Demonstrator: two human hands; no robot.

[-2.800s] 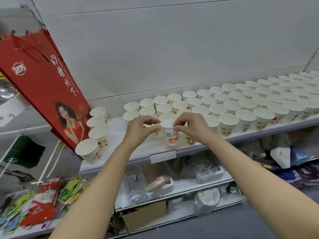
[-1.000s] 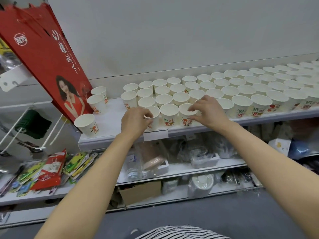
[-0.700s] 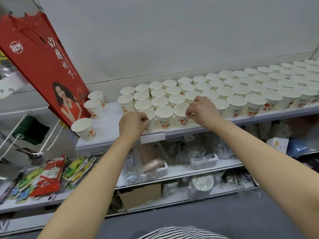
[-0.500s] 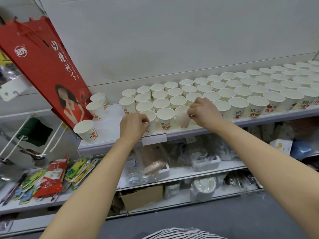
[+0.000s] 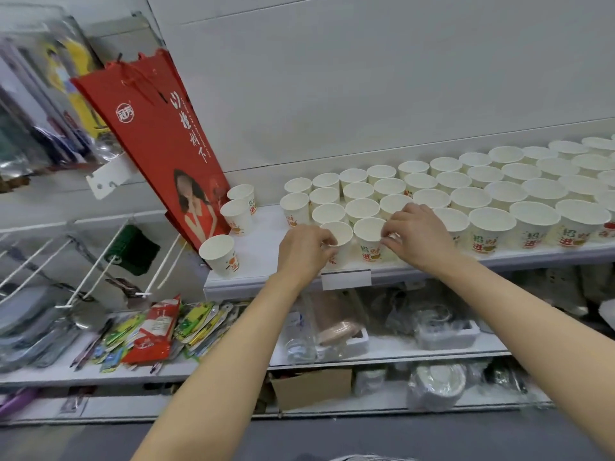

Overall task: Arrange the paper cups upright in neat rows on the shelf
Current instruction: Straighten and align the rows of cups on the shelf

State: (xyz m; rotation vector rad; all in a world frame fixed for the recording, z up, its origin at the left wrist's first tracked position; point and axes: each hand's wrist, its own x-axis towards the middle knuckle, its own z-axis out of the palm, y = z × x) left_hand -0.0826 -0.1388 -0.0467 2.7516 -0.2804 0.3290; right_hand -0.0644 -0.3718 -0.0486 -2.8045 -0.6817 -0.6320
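Several white paper cups with red and green print stand upright in rows on the white shelf [image 5: 263, 257]. My left hand [image 5: 304, 251] grips the front-row cup [image 5: 341, 235] at the left end of the rows. My right hand [image 5: 416, 234] pinches a cup mostly hidden under its fingers, just right of the front-row cup [image 5: 369, 239] that stands between my hands. Three loose cups stand apart at the shelf's left: one near the front edge [image 5: 219, 249] and two further back [image 5: 236, 216], [image 5: 243, 196].
A red paper gift bag [image 5: 159, 134] leans at the shelf's left end. A price-tag holder [image 5: 346, 280] hangs on the shelf's front edge. Lower shelves hold packets [image 5: 156, 327], plastic containers and a cardboard box [image 5: 312, 387]. Wire hooks stick out at left.
Both hands stay on front-row cups at the left end of the rows. The camera has turned left, so the red bag and the loose cups sit further right in view.
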